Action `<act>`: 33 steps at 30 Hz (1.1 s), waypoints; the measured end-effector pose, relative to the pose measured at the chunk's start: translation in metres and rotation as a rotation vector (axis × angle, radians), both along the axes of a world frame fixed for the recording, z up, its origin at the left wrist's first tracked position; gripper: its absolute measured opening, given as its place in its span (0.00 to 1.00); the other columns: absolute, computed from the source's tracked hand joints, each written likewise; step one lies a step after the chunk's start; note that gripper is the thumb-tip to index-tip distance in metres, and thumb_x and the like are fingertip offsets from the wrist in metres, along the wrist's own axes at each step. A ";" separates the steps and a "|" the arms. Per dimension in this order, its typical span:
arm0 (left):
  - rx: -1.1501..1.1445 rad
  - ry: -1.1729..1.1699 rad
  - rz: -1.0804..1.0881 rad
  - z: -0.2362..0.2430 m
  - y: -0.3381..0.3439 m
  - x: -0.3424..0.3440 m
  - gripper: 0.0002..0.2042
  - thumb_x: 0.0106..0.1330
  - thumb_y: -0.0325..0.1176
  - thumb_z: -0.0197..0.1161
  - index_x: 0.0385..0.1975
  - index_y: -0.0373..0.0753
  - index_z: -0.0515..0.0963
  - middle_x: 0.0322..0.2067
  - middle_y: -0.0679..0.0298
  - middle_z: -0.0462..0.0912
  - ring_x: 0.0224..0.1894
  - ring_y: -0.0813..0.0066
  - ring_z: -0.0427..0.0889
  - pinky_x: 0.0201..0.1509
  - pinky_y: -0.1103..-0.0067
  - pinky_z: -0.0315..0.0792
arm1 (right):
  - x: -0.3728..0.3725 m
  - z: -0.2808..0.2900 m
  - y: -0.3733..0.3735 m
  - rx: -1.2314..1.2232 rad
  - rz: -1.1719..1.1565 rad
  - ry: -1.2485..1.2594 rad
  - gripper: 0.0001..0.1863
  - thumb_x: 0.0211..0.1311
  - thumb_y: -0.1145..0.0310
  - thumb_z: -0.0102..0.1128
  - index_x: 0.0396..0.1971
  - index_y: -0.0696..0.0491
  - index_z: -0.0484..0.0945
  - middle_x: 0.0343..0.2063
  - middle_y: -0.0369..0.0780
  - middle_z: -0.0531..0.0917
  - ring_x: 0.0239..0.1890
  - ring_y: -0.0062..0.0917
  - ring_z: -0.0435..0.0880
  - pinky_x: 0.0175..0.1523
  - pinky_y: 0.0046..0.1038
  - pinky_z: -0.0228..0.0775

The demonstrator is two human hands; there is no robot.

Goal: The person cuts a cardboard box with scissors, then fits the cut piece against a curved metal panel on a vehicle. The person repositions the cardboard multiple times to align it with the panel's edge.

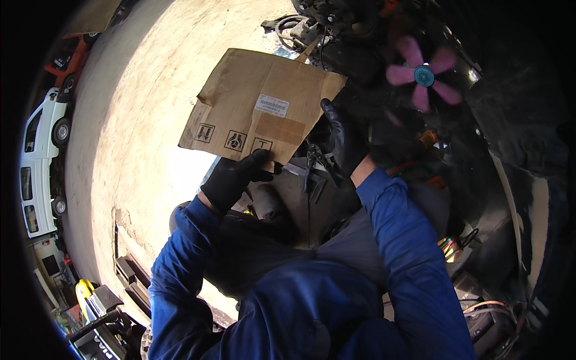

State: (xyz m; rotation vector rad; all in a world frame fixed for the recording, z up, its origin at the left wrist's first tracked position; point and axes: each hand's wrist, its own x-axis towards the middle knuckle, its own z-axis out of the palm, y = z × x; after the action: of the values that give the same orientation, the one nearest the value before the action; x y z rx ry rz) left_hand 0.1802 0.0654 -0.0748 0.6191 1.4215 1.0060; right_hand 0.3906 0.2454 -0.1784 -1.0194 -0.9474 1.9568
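Observation:
I hold a creased brown cardboard sheet (240, 96) up in front of me, tilted, with a white label and printed symbols on it. My left hand (237, 180), in a black glove, grips its lower edge, thumb on the front. My right hand (343, 135), also gloved in black, is at the sheet's right edge with the thumb against it and the fingers mostly hidden. Below the sheet, between my legs, lie dark metal tools (318, 171).
A pink fan (423, 76) with a teal hub stands among dark machinery and hoses (318, 18) at upper right. Concrete ground (126, 90) stretches left to a white van (42, 162) and a red vehicle (63, 57). Cables (483, 309) and yellow-black equipment (90, 300) lie lower down.

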 end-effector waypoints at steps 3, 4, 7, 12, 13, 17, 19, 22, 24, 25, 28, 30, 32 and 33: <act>-0.098 -0.089 -0.041 -0.008 0.022 -0.001 0.23 0.80 0.39 0.67 0.65 0.29 0.78 0.54 0.47 0.90 0.54 0.54 0.93 0.57 0.64 0.88 | 0.009 0.007 0.003 -0.074 -0.084 0.130 0.18 0.75 0.60 0.71 0.55 0.58 0.87 0.46 0.33 0.88 0.46 0.19 0.84 0.54 0.29 0.77; -0.112 -0.137 -0.067 -0.010 0.028 0.000 0.23 0.80 0.41 0.67 0.65 0.31 0.79 0.56 0.47 0.89 0.55 0.54 0.92 0.57 0.63 0.88 | 0.014 0.010 0.007 0.059 -0.128 0.072 0.19 0.73 0.64 0.72 0.57 0.58 0.86 0.47 0.34 0.88 0.46 0.20 0.83 0.54 0.30 0.77; -0.081 0.078 -0.494 -0.016 0.047 -0.004 0.24 0.78 0.41 0.70 0.66 0.33 0.79 0.56 0.51 0.89 0.53 0.55 0.92 0.55 0.64 0.88 | 0.052 0.026 0.019 0.408 -0.181 -0.045 0.20 0.77 0.68 0.67 0.63 0.58 0.81 0.54 0.38 0.87 0.55 0.25 0.84 0.66 0.33 0.75; 0.027 0.875 -1.002 -0.014 0.071 -0.039 0.15 0.76 0.47 0.69 0.51 0.44 0.90 0.49 0.55 0.93 0.49 0.55 0.91 0.58 0.65 0.83 | 0.130 0.052 0.046 0.484 -0.407 -0.320 0.22 0.77 0.68 0.66 0.66 0.61 0.80 0.57 0.41 0.86 0.56 0.28 0.84 0.66 0.34 0.75; -0.002 1.060 -0.995 -0.015 0.081 -0.051 0.17 0.77 0.50 0.65 0.51 0.44 0.90 0.45 0.52 0.93 0.49 0.52 0.91 0.59 0.63 0.82 | 0.140 0.055 0.042 0.461 -0.485 -0.377 0.23 0.77 0.68 0.66 0.66 0.62 0.79 0.57 0.41 0.86 0.57 0.28 0.85 0.64 0.34 0.76; 0.037 1.137 -0.650 -0.034 0.147 -0.088 0.18 0.78 0.50 0.65 0.48 0.42 0.90 0.45 0.51 0.92 0.49 0.51 0.90 0.59 0.62 0.81 | 0.154 0.057 0.029 0.409 -0.490 -0.559 0.20 0.79 0.66 0.61 0.63 0.62 0.79 0.47 0.39 0.86 0.45 0.22 0.84 0.51 0.30 0.78; 0.127 1.117 -0.516 -0.052 0.184 -0.094 0.20 0.78 0.53 0.64 0.52 0.43 0.89 0.46 0.50 0.92 0.50 0.50 0.90 0.60 0.62 0.81 | 0.152 0.052 0.026 0.507 -0.453 -0.796 0.18 0.79 0.66 0.60 0.59 0.61 0.80 0.40 0.38 0.85 0.35 0.20 0.82 0.41 0.28 0.76; 0.174 1.110 -0.334 -0.089 0.238 -0.081 0.27 0.75 0.59 0.66 0.60 0.42 0.85 0.53 0.50 0.90 0.55 0.49 0.89 0.64 0.63 0.79 | 0.146 0.038 0.027 0.445 -0.460 -0.822 0.14 0.78 0.67 0.59 0.54 0.61 0.81 0.35 0.38 0.85 0.31 0.19 0.81 0.37 0.28 0.75; 0.223 1.173 -0.260 -0.112 0.275 -0.064 0.31 0.71 0.60 0.69 0.62 0.39 0.83 0.58 0.49 0.88 0.60 0.48 0.87 0.67 0.61 0.78 | 0.141 0.024 0.029 0.409 -0.430 -0.843 0.15 0.78 0.68 0.60 0.56 0.61 0.81 0.40 0.40 0.87 0.37 0.22 0.83 0.42 0.30 0.77; 0.246 1.240 -0.239 -0.123 0.290 -0.058 0.31 0.71 0.61 0.69 0.61 0.40 0.84 0.56 0.50 0.89 0.59 0.48 0.87 0.66 0.59 0.78 | 0.138 0.016 0.030 0.407 -0.394 -0.883 0.16 0.78 0.70 0.61 0.59 0.62 0.81 0.44 0.41 0.88 0.41 0.25 0.85 0.47 0.32 0.79; 0.259 1.395 -0.169 -0.149 0.326 -0.038 0.26 0.70 0.59 0.66 0.53 0.42 0.89 0.51 0.51 0.91 0.59 0.47 0.87 0.64 0.56 0.76 | 0.131 0.001 0.034 0.370 -0.333 -1.015 0.17 0.78 0.68 0.63 0.59 0.61 0.82 0.50 0.45 0.89 0.47 0.31 0.88 0.52 0.35 0.81; 0.206 1.321 -0.181 -0.157 0.340 -0.034 0.24 0.72 0.57 0.65 0.48 0.42 0.90 0.51 0.50 0.91 0.59 0.47 0.87 0.65 0.57 0.76 | 0.124 -0.011 0.034 0.317 -0.301 -1.059 0.15 0.78 0.67 0.62 0.57 0.60 0.82 0.49 0.47 0.89 0.47 0.33 0.89 0.53 0.36 0.81; 0.141 1.263 -0.169 -0.158 0.346 -0.037 0.19 0.72 0.51 0.63 0.42 0.43 0.91 0.48 0.49 0.91 0.56 0.48 0.89 0.65 0.58 0.78 | 0.117 -0.030 0.034 0.274 -0.268 -1.049 0.14 0.79 0.68 0.59 0.54 0.61 0.79 0.47 0.48 0.89 0.46 0.34 0.89 0.52 0.37 0.80; 0.200 1.224 -0.132 -0.157 0.347 -0.039 0.18 0.72 0.51 0.63 0.43 0.43 0.91 0.47 0.49 0.92 0.55 0.48 0.90 0.64 0.58 0.79 | 0.117 -0.042 0.036 0.375 -0.237 -1.035 0.15 0.79 0.67 0.59 0.55 0.61 0.79 0.47 0.47 0.89 0.46 0.34 0.89 0.52 0.37 0.80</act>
State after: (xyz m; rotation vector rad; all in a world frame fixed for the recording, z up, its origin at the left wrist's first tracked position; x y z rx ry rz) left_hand 0.1410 0.4123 -0.2314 1.6194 2.2728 0.6348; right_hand 0.5076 0.2811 -0.2206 -1.8341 -1.5516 0.9174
